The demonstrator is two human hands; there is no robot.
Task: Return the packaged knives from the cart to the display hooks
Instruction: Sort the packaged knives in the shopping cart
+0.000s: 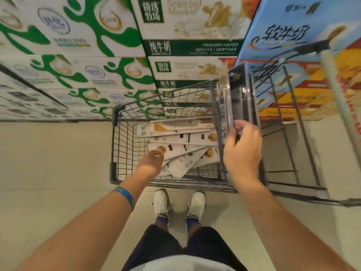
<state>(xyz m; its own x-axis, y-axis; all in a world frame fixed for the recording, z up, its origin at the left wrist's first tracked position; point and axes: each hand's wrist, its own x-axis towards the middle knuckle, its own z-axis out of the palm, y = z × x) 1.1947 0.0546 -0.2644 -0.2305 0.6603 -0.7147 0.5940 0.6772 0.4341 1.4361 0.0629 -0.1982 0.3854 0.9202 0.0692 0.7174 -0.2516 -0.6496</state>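
Over the right rim of the cart [115, 145], the right hand [242, 151] grips a bundle of knife packs [238, 94]. Its fingers and thumb are curled round the near end of the bundle. The packs stand on edge, face to face. Their long axis runs from the hand away toward the far side of the scene, so the far ends rise above the wire basket. The clear plastic fronts are blurred, and I cannot tell which way the blades point.

Down in the basket lie the loose knife packs [181, 141], flat on the wire bottom and overlapping like a fan. The far ones stretch left to right. The near ones slant from near left to far right. Their white printed backs face up.

The left hand [151, 163] reaches into the basket and rests on the near left corner of that fan. Only its back shows, so I cannot tell whether its fingers have hold of a pack. A blue wristband [125, 196] circles that forearm.

Beyond the cart, stacked milk cartons [97, 36] in green and white fill the far side, with a blue carton [293, 32] at far right. White shoes [162, 202] stand on the pale floor [48, 153] just near the cart.
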